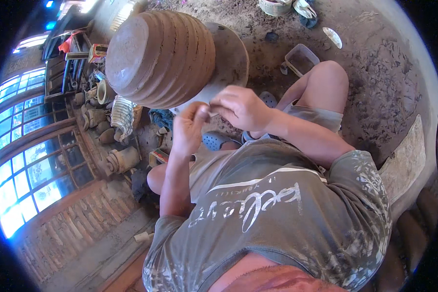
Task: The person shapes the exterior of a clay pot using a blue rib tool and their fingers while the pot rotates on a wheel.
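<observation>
Head view, ridged rounded clay pot [168, 58], curled right hand [243, 108] nearby

1. T-shirt [306, 233]: dark grey-brown, short-sleeved, creased; landmark for all places below.
2. Lettering [248, 216]: large, white, looping script across the T-shirt's chest.
3. Stripe [258, 180]: thin, white, curved, between the script and the T-shirt's hem.
4. Right sleeve [367, 175]: pale, leaf-like print, extending down that side of the T-shirt.
5. Left sleeve [158, 250]: similar pale mottling, on the T-shirt's opposite side.
6. Collar [297, 260]: narrow, rounded grey band at the T-shirt's neckline.
7. Cloth [282, 281]: reddish, folded, just above the T-shirt's neckline.
8. Shorts [319, 117]: pale beige, beyond the T-shirt's hem.
9. Clogs [212, 141]: grey-blue, round perforations, beyond the T-shirt's hem.
10. Left hand [187, 130], right hand [243, 108]: bare, beyond the T-shirt's sleeves.
</observation>
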`<state>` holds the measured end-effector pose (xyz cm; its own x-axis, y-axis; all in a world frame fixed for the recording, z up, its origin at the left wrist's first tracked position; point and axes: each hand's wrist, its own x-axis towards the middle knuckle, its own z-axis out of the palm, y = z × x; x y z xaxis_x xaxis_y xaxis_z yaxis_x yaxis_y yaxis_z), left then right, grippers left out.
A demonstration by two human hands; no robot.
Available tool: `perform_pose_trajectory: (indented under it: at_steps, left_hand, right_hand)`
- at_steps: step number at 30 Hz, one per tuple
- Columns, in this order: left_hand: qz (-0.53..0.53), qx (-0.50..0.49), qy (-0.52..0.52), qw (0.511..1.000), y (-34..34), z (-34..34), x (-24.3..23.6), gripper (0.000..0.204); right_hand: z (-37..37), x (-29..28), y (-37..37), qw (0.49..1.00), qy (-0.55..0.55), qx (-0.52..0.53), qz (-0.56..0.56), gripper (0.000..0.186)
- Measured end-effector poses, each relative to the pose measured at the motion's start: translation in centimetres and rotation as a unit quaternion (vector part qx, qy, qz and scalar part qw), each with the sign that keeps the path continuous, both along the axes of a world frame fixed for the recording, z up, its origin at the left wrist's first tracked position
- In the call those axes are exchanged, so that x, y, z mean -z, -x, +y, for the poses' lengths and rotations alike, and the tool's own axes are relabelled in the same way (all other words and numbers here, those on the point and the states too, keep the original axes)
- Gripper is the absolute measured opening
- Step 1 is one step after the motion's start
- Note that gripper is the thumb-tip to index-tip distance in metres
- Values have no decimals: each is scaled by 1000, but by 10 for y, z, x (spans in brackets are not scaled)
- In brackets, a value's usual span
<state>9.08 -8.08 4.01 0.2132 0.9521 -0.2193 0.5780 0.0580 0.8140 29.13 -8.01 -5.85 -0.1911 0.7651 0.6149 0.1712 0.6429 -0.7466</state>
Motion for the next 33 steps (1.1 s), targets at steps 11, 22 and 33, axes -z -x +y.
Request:
perform_pose_trajectory:
  at_steps: [11, 22, 33]
  left_hand:
    - [-183, -253, -346, 885, 61, 145, -44, 52]
    - [-233, -144, -325, 905, 94, 158, -41, 54]
    - [-213, -106, -360, 902, 111, 168, -35, 42]
  right_hand:
    - [49, 12, 5, 984, 69, 141, 86, 19]
    - [71, 22, 5, 988, -61, 144, 16, 27]
    - [166, 24, -67, 988, 89, 91, -89, 31]
